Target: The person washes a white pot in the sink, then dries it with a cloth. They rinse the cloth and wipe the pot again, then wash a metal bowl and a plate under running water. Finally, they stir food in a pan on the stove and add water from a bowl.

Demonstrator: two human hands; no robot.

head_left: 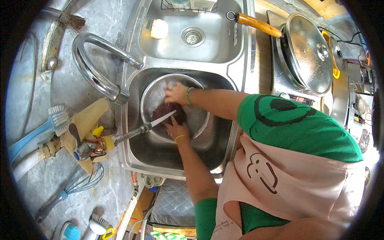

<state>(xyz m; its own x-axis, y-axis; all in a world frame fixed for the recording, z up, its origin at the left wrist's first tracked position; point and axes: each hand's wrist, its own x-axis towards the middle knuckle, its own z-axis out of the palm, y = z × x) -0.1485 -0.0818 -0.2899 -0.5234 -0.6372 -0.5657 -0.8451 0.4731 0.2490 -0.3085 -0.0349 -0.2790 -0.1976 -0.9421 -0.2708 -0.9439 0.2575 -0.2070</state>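
Note:
Water runs from a ribbed metal spout (135, 133) onto a dark reddish mass (160, 113), its kind unclear, inside a round metal bowl (144, 100). The bowl stands in the nearer sink basin (147, 156). My left hand (177, 129), with a yellow band at the wrist, touches the mass near the falling water; its lower fingers are partly hidden. My right hand (175, 93), with a green beaded bracelet, is over the bowl beside the mass, fingers spread and blurred by motion.
A curved chrome faucet (99, 75) arches beside the basins. The other basin (168, 51) holds a pale round item (159, 29). A lidded pan (309, 54) sits on a cooktop, its wooden handle (259, 25) reaching toward the sink. Brushes (58, 118) and a whisk (82, 181) hang alongside.

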